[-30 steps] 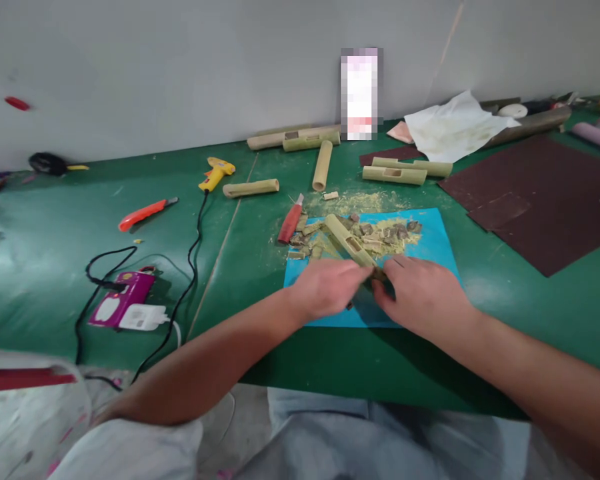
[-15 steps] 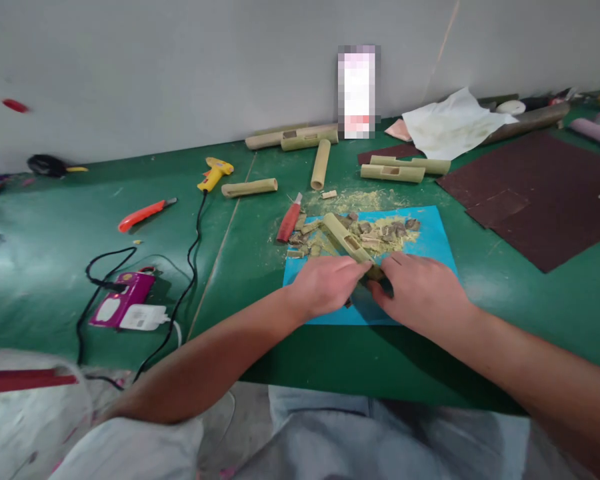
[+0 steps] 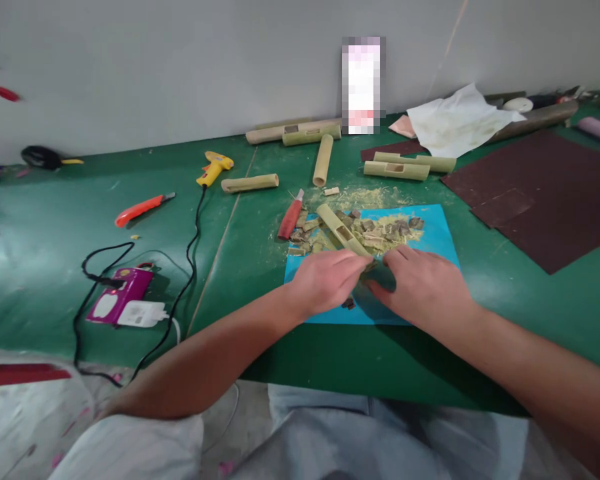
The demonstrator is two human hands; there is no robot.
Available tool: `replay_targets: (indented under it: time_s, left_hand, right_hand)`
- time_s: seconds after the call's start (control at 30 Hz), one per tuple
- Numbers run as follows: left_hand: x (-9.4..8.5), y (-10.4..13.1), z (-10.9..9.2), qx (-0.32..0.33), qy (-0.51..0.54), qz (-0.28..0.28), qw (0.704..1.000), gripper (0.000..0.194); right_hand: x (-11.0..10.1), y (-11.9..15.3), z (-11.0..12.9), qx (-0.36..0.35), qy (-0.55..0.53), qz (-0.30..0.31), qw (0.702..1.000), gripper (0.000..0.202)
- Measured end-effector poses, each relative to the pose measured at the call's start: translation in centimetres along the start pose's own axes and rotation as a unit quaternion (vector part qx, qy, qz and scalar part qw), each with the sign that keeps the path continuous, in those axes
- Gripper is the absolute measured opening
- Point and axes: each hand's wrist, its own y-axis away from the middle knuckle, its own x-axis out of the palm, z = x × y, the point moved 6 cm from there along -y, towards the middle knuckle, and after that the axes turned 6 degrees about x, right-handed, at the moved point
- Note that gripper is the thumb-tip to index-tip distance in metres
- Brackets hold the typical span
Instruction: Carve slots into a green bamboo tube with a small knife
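Observation:
My left hand (image 3: 327,280) is closed around the near end of a pale bamboo tube (image 3: 336,223) that has a rectangular opening cut in its wall. The tube slants over a blue sheet (image 3: 443,247) strewn with bamboo chips (image 3: 367,233) and shavings. My right hand (image 3: 417,280) is curled beside the tube's near end, thumb below and fingers above. A dark, blurred patch shows between them; what it is I cannot make out. Close to the tube's far end lies a red-handled knife (image 3: 291,217), blade pointing away.
Several more bamboo tubes (image 3: 396,171) lie toward the wall. To the left are a yellow glue gun (image 3: 214,169), an orange utility knife (image 3: 143,210) and a purple power strip (image 3: 123,297) with trailing black cords. Dark brown sheets (image 3: 550,200) and crumpled white paper (image 3: 457,123) are on the right.
My right hand's fingers have shifted slightly away from the tube's near end, and the dark piece there shows less. The left hand keeps its hold. The view has shifted slightly.

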Motion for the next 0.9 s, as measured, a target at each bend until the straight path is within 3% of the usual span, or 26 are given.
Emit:
replay_targets:
  time_s: [0.13,0.27,0.57,0.9]
  left_hand:
    - [-1.0,0.1,1.5,-0.052,-0.003,-0.056,0.997,0.027]
    - [-1.1,0.0,2.0,-0.061,0.004,-0.064,0.996,0.025]
    - [-0.8,0.1,2.2,-0.057,-0.001,-0.062,0.996,0.022]
    - [0.1,0.3,3.3,-0.084,0.008,-0.017,0.996,0.021]
  right_hand:
    - [0.3,-0.2,0.2,0.002,0.0,-0.004,1.0,0.032]
    - [0.6,-0.7,0.5,-0.004,-0.006,0.002,1.0,0.025]
    - [0.6,-1.0,0.5,0.008,-0.021,0.027,0.999,0.022]
    - [1.3,-1.3,0.5,-0.001,-0.021,0.028,0.999,0.027]
